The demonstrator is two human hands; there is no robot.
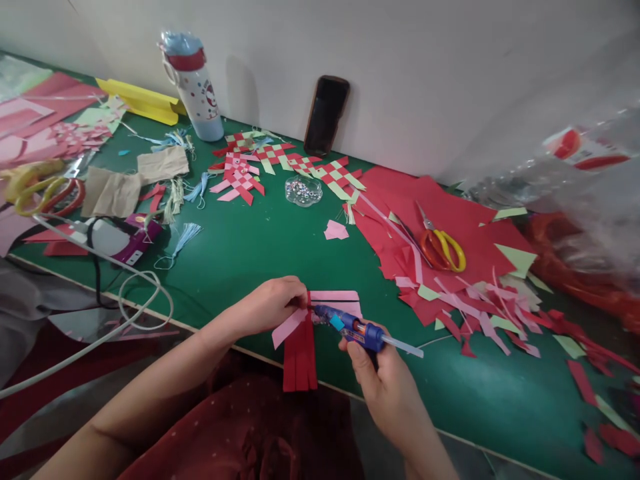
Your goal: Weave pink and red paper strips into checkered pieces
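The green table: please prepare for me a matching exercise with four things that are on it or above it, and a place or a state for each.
1. Glue gun
2. Phone
3. Bottle
4. Clear dish

A. Leaning against the wall
B. Holding small beads
C. In the right hand
D. Wearing a blue lid

Right pairs: 1-C, 2-A, 3-D, 4-B.

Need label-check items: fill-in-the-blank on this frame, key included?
1. The right hand holds a ____ glue gun.
2. The left hand touches pink and ____ paper strips.
3. In the picture, the bottle stands to the phone's ____.
4. The scissors on the red paper have reddish and ____ handles.
Missing: blue; red; left; yellow.
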